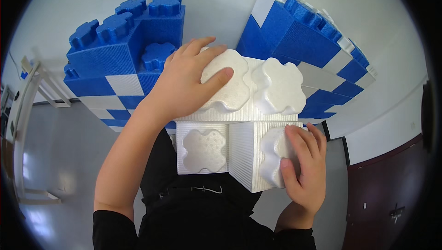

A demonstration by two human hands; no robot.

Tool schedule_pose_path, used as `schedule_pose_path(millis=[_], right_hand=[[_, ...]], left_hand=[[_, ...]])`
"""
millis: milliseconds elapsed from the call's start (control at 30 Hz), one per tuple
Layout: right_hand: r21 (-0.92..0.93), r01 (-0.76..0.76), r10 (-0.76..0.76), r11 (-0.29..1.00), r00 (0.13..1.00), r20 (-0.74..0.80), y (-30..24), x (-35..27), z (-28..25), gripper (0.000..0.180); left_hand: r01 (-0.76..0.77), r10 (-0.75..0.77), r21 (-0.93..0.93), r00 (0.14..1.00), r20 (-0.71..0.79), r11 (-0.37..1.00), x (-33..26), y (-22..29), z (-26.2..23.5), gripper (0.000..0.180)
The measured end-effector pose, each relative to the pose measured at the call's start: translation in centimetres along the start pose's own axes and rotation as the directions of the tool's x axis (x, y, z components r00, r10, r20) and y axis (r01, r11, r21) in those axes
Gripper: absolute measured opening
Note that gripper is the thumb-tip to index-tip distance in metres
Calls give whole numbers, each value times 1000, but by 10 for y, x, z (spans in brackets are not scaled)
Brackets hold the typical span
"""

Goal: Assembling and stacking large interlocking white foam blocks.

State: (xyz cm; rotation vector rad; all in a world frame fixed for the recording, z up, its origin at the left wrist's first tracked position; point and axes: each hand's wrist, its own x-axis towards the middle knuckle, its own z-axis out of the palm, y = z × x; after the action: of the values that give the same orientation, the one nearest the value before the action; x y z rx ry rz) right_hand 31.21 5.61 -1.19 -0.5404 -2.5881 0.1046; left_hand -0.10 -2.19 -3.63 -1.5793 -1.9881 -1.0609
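Observation:
My left hand (186, 82) grips the left knob of a large white foam building block (280, 86), thumb on the knob and fingers over its far side. This block bears two rounded, wavy knobs. Right below it, a smaller white block (242, 158) juts toward me, and my right hand (305, 172) is wrapped around its knob. Left of that block, a white face with a wavy-edged hollow (205, 150) shows. Whether the white pieces are joined or only touching, I cannot tell. My palms hide parts of both gripped knobs.
Behind stand stacked walls of blue and white blocks, one at left (101, 61) and one at right (299, 34), before a pale wall. A white frame (30, 93) stands far left. A dark red door (386, 195) is at lower right.

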Motion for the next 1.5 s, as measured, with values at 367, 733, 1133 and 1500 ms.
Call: schedule_pose_path(millis=[367,733,1133,1500], right_hand=[[203,35,-20,979,997,-75,14,7,19,40],[50,86,-87,995,996,1,6,2,35,47],[7,172,-160,985,897,411,-3,8,-13,90],[-62,292,-237,954,868,437,8,11,-16,91]], left_hand=[[70,-50,-229,994,94,971,-1,11,-4,57],[64,-43,-275,996,82,959,-7,17,-7,59],[82,-55,-284,993,105,955,-12,16,-11,51],[79,-64,-252,996,68,965,-10,17,-4,48]])
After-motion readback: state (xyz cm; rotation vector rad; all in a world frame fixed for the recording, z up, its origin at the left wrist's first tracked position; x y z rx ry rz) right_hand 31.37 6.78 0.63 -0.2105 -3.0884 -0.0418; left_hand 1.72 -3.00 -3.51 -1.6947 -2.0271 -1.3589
